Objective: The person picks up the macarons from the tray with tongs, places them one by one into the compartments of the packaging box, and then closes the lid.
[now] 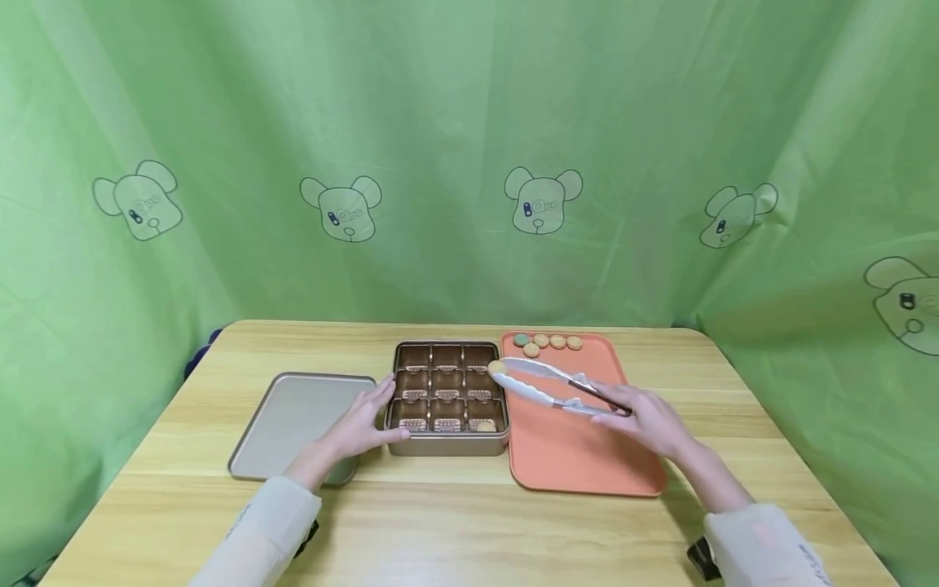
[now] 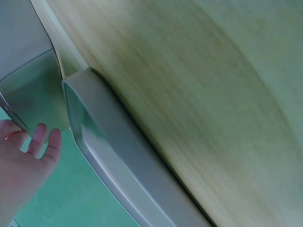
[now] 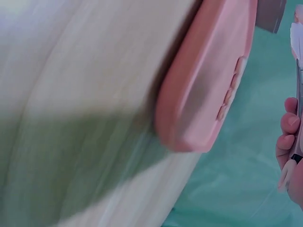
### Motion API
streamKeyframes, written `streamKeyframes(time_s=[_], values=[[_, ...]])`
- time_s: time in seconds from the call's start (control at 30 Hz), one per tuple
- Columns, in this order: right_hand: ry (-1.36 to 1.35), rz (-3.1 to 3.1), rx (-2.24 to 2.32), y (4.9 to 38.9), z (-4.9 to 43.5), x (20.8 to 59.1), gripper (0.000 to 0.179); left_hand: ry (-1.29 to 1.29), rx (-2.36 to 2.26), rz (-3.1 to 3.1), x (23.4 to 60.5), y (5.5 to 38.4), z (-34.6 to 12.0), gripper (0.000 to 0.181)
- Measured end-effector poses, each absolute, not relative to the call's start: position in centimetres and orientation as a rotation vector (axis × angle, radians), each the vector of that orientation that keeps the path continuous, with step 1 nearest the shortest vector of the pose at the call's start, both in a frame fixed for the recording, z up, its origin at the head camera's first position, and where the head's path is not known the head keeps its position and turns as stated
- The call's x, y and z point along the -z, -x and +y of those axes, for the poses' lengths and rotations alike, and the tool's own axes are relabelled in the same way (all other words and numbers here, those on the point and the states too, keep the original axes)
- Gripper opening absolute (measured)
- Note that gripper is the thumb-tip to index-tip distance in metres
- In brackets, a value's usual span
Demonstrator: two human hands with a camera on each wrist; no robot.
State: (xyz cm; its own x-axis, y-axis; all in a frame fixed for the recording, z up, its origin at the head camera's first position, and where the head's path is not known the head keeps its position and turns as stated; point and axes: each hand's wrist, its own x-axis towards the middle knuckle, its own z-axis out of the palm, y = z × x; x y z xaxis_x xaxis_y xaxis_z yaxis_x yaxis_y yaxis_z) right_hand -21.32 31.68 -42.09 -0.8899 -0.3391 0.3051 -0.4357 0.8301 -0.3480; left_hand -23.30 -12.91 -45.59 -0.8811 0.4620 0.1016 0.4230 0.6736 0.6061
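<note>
My right hand (image 1: 649,420) grips a pair of metal tongs (image 1: 539,368) with dark handles and pale tips. A round tan cookie (image 1: 497,367) sits at the tong tips, over the right rim of a square brown tin (image 1: 449,445). The tin holds a divided plastic insert, and another tan cookie (image 1: 486,425) lies in its front right compartment. My left hand (image 1: 359,424) touches the tin's left side with extended fingers, its thumb by the front edge. In the right wrist view the tongs (image 3: 298,71) show only partly at the edge.
A coral tray (image 1: 579,456) lies right of the tin, with several tan cookies (image 1: 557,342) and one green cookie (image 1: 521,340) at its far end. The flat metal lid (image 1: 301,420) lies left of the tin. A green curtain (image 1: 440,269) hangs behind the wooden table (image 1: 425,538).
</note>
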Motion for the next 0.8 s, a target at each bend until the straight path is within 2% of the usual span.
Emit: streamKeyframes(time_s=[0.4, 0.8], values=[[-0.761, -2.737, -0.638, 20.9, 29.1, 41.3, 0.051, -0.723, -0.996, 2.813, 45.3, 23.3, -12.9, 0.091], [-0.926, -2.740, -0.616, 20.7, 27.4, 41.3, 0.052, -0.712, -1.002, 2.804, 45.6, 23.4, -13.0, 0.092]])
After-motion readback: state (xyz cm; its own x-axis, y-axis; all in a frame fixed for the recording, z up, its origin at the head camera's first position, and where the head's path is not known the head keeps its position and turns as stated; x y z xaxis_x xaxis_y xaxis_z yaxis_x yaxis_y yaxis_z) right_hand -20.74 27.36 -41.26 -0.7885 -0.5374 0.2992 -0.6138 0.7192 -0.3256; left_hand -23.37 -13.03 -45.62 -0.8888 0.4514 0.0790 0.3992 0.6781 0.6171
